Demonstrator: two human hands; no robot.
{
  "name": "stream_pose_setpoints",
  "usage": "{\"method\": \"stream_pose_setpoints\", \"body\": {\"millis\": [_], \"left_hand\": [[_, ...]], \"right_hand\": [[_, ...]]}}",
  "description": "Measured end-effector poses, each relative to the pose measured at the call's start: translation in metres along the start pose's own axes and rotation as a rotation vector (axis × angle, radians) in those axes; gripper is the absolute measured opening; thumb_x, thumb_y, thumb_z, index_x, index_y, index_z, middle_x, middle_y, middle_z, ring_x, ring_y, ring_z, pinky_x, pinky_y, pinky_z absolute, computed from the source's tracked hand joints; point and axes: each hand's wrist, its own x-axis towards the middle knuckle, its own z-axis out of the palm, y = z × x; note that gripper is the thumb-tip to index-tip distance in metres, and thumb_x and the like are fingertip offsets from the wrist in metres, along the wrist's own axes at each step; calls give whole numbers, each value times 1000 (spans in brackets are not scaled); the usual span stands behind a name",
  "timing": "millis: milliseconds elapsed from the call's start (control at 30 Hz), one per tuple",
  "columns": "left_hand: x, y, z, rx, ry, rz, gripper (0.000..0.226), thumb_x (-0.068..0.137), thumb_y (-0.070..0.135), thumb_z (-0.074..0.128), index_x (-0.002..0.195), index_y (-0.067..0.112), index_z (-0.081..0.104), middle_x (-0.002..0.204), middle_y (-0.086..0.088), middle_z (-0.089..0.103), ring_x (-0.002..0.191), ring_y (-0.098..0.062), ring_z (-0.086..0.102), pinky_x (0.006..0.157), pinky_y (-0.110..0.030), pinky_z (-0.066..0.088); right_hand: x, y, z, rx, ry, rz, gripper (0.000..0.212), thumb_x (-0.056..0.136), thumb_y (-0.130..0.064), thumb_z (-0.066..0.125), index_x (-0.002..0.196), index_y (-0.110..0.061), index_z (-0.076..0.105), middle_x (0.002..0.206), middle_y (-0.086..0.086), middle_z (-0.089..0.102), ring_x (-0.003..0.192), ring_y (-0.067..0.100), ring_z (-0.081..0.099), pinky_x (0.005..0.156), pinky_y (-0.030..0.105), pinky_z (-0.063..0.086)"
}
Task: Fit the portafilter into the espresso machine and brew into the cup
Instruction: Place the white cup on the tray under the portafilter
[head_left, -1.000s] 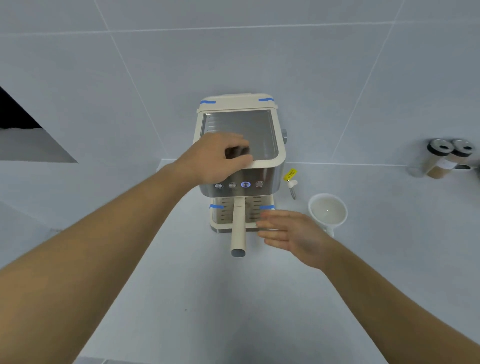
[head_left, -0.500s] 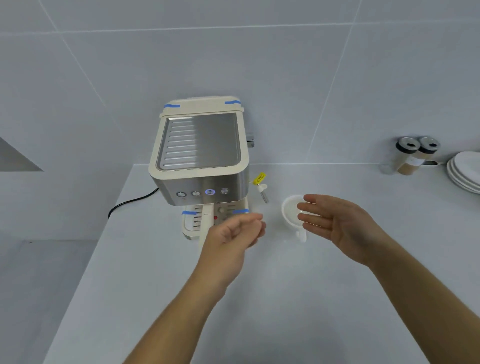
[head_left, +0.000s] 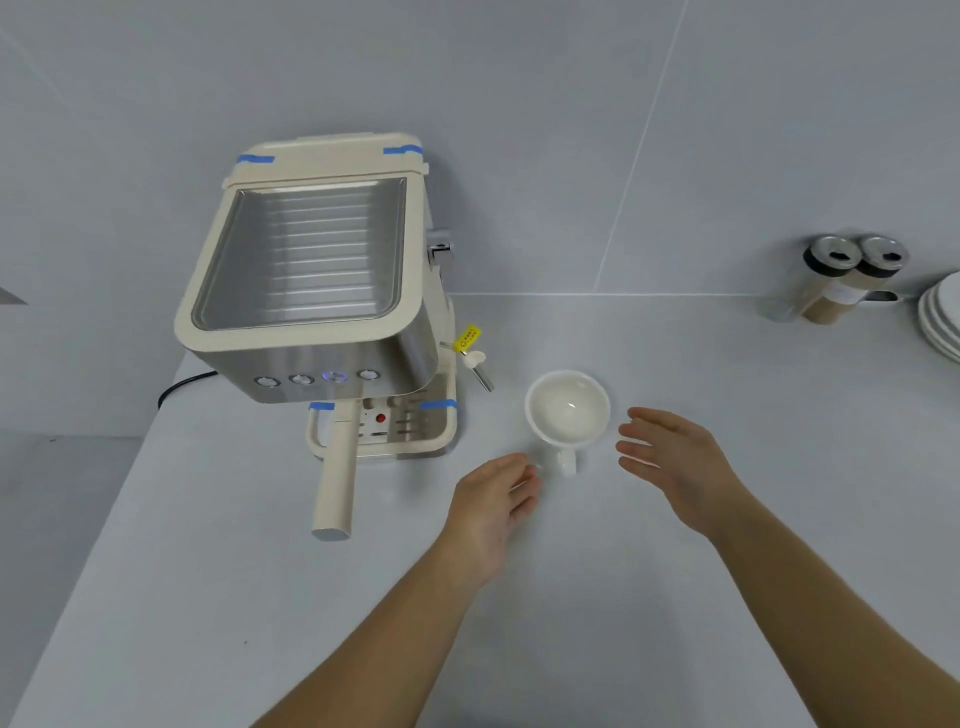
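I am holding both hands loose with nothing in either grip. My left hand, fingers half curled and apart, is hovering just below and left of the cup, near its small handle, which is pointing toward the bottom of the frame. My right hand is lying flat and spread, fingers pointing left, just beside the cup's right rim but not touching it.

The cup is a round, glossy white ceramic bowl shape, standing upright and empty on the pale matte surface at the centre of the frame, just right of the espresso machine.

The machine is sitting in the upper left: a boxy body with rounded cream plastic edges, a ribbed brushed-steel top tray and a steel front carrying four round buttons, one glowing blue. Strips of blue tape are marking its corners. The portafilter is sitting under the front, its long cream handle sticking out toward me over the drip tray. A thin metal steam wand with a yellow tag is angling out from the right side.
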Motion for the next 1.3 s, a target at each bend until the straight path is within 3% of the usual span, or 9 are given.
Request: {"method": "stream_pose_setpoints", "body": {"millis": [200, 367, 467, 600, 700, 833, 1133, 1300], "left_hand": [[27, 1, 32, -31, -14, 20, 13, 96, 9, 56, 90, 13, 67, 100, -8, 65, 95, -20, 60, 98, -34, 49], [41, 2, 43, -63, -3, 54, 15, 95, 11, 57, 98, 15, 71, 106, -9, 69, 99, -20, 65, 81, -25, 57], [44, 3, 46, -80, -8, 56, 16, 95, 13, 58, 102, 16, 71, 107, -7, 69, 101, -19, 65, 76, -22, 57], [45, 1, 45, -87, -16, 72, 16, 94, 17, 61, 105, 16, 73, 105, -7, 70, 101, -19, 66, 78, -24, 58], [42, -7, 41, -93, -17, 93, 21, 94, 17, 61, 112, 14, 72, 109, -9, 72, 108, -22, 67, 91, -30, 57], [26, -18, 28, -134, -6, 120, 26, 94, 19, 61, 118, 16, 71, 121, -12, 71, 114, -24, 67, 88, -28, 58], [-22, -39, -24, -234, 146, 223, 27, 94, 18, 61, 120, 20, 70, 116, -3, 75, 112, -20, 69, 97, -36, 54], [-33, -40, -42, -292, 197, 310, 28, 96, 17, 59, 122, 17, 69, 116, -3, 75, 111, -18, 69, 97, -35, 54]], "right_hand": [[29, 11, 5, -30, -40, 39, 40, 92, -12, 63, 131, -7, 57, 122, 17, 64, 109, 31, 65, 92, 41, 53], [36, 7, 10, 7, -122, 31, 17, 89, -12, 67, 101, -22, 75, 111, 10, 74, 105, 25, 71, 92, 38, 54], [41, 8, 9, 32, -150, 25, 20, 90, -9, 65, 101, -22, 75, 107, 3, 77, 101, 21, 73, 92, 39, 54], [44, 9, 10, 38, -135, 16, 19, 90, -10, 65, 105, -19, 74, 107, 2, 77, 98, 20, 74, 91, 39, 55], [39, 8, 12, 18, -146, -4, 19, 91, -9, 64, 104, -19, 74, 107, 3, 76, 98, 20, 74, 90, 38, 56], [25, 9, 16, -22, -186, -35, 22, 92, -9, 62, 108, -18, 74, 107, 1, 76, 99, 18, 73, 84, 34, 57], [-19, 33, 66, -114, -342, -28, 35, 93, -8, 57, 113, -32, 72, 113, -8, 74, 105, 14, 70, 86, 36, 58], [-33, 38, 93, -113, -421, -46, 40, 91, -7, 58, 121, -31, 69, 122, -9, 70, 111, 13, 67, 91, 37, 57]]}}
